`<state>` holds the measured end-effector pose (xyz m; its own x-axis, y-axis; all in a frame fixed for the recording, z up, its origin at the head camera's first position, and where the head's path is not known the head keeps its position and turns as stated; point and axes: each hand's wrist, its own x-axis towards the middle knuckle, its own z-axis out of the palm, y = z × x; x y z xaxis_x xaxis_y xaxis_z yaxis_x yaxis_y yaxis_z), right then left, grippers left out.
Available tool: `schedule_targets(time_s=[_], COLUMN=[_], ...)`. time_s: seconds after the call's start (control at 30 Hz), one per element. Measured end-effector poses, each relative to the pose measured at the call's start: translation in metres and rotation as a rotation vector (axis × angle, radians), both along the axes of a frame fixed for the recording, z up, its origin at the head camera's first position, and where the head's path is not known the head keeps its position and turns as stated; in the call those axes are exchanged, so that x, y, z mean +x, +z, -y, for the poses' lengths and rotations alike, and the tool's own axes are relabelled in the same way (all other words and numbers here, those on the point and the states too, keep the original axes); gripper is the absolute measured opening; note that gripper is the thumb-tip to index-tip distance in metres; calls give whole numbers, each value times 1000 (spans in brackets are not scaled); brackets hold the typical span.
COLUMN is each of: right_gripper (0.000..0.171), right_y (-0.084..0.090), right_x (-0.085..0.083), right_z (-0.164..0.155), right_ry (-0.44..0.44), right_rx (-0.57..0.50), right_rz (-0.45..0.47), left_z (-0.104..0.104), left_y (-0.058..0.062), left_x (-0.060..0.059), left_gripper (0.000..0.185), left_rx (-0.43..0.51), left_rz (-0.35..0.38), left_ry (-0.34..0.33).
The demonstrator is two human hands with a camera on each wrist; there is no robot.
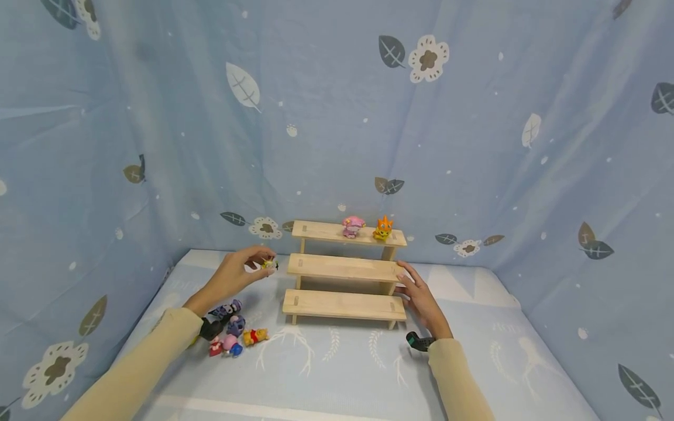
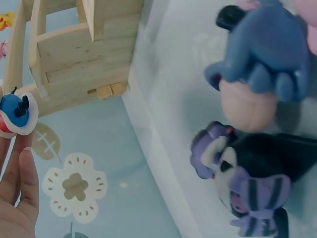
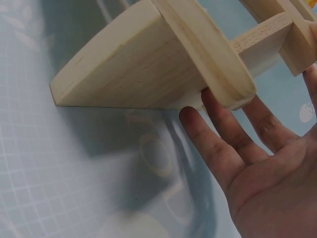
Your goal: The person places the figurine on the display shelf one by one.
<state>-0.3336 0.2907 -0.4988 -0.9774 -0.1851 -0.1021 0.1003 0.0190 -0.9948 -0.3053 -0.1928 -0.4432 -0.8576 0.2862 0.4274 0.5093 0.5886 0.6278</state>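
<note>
While the left hand (image 1: 235, 272) is hovering just left of the stepped wooden stand (image 1: 344, 268), its grip is narrowing on a small multicoloured figure (image 1: 270, 265), pinching it clear of the stand. The right hand (image 1: 424, 299) is touching the stand's right end, its grip resting loosely wide rather than clasping. Progress, by my judgement: partway along. A pink figure (image 1: 353, 227) and an orange figure (image 1: 382, 229) are standing on the stand's top tier (image 1: 322, 230), seemingly done; the pinched one is waiting off the stand. At least five are lying close together on the patterned worktop (image 1: 326, 377), front-left of the stand, presumably remaining: a black-and-purple figure (image 1: 226, 309), a blue-grey figure (image 1: 236, 325), a pink-and-blue figure (image 1: 231, 345), a red figure (image 1: 215, 346) and a yellow bear (image 1: 255, 337). Containers: no box or tray is showing; the stand is doing the carrying, its top tier bearing that pair. Whether the left sleeve (image 1: 142, 356) is hiding more, I am not managing to tell
</note>
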Motion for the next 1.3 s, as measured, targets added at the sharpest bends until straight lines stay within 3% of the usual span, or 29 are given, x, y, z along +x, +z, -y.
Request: schedule_targets(time_s=[0.57, 0.8, 1.07, 1.3], right_gripper=[59, 58, 57, 61], right_y=[-9, -10, -9, -10], right_x=[-8, -7, -5, -4], right_z=[4, -2, -4, -2], right_ry=[-36, -50, -60, -43], right_rx=[18, 28, 24, 24], right_rz=[-42, -24, -24, -29], left_z=[-13, -27, -45, -59], left_y=[15, 24, 38, 46], left_x=[-10, -16, -23, -33], left_gripper=[42, 39, 40, 40], left_rx=[80, 129, 153, 175], left_rz=[-71, -90, -192, -188], left_ry=[-54, -86, -135, -126])
